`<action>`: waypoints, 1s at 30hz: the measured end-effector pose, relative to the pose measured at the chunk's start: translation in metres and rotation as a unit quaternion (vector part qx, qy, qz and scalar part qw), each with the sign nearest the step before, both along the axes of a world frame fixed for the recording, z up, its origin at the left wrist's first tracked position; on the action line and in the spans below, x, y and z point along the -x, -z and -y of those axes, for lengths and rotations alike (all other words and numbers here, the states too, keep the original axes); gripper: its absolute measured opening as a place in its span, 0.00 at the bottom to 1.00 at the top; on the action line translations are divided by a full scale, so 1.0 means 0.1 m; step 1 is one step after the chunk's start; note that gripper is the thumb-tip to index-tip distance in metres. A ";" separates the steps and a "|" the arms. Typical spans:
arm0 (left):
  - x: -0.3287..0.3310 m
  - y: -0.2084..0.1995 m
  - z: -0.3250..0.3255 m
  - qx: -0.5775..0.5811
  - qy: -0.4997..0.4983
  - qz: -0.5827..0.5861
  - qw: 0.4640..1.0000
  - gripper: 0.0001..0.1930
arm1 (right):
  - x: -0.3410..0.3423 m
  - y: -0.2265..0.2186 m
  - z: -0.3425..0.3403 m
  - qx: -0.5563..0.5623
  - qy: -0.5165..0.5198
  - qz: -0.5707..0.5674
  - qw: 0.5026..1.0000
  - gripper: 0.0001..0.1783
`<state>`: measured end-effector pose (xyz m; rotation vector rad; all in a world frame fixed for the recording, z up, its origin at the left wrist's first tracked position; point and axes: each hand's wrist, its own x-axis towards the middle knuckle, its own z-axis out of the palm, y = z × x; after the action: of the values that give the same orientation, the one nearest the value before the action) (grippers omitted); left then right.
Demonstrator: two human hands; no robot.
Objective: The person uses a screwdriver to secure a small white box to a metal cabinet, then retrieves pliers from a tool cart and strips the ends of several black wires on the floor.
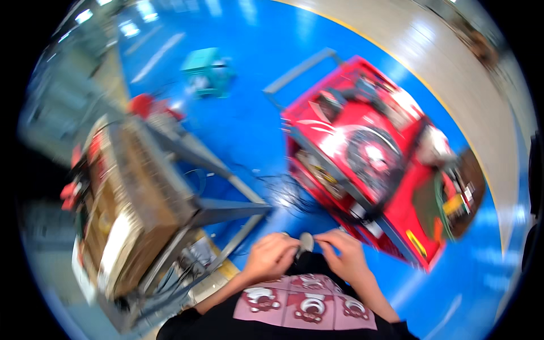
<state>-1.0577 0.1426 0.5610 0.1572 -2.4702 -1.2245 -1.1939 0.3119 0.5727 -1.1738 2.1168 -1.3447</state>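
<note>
Close together in front of my body are my left hand (272,256) and my right hand (343,256). The left one has its fingers curled in, thumb against the fingertips. On the right, thumb and forefinger come together in a pinch pointing toward the left hand. Between the fingertips shows a small pale rounded shape (306,242); blur keeps me from telling what it is or which hand touches it. Anything inside either pinch is too small or hidden to name. Below the hands is my black top with a pink printed panel (309,303).
To the right stands a red tool cart (317,122) carrying a coil of cable (374,156) and several tools. A metal-framed stand (232,209) with cardboard (161,187) on it is at the left. Farther off, a teal stool-like object (201,65) rests on the blue floor (249,113). Dark cables (292,192) trail beside the cart.
</note>
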 end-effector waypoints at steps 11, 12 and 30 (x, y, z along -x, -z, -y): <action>0.49 0.03 -0.55 -0.081 0.109 -0.016 0.991 0.08 | -0.24 -0.13 -0.70 -0.068 0.079 0.013 0.995 0.07; 0.51 0.03 -0.62 -0.073 0.120 -0.012 0.990 0.08 | -0.23 -0.14 -0.78 -0.069 0.086 0.008 0.994 0.07; 1.30 -0.05 -3.48 0.039 0.192 -0.025 0.980 0.09 | 0.43 0.22 -3.91 -0.152 -0.014 0.173 0.973 0.12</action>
<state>-1.1875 0.4901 0.5663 -0.3852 -2.5761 -1.2528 -1.2371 0.7028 0.5505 -0.7788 1.9560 -1.0712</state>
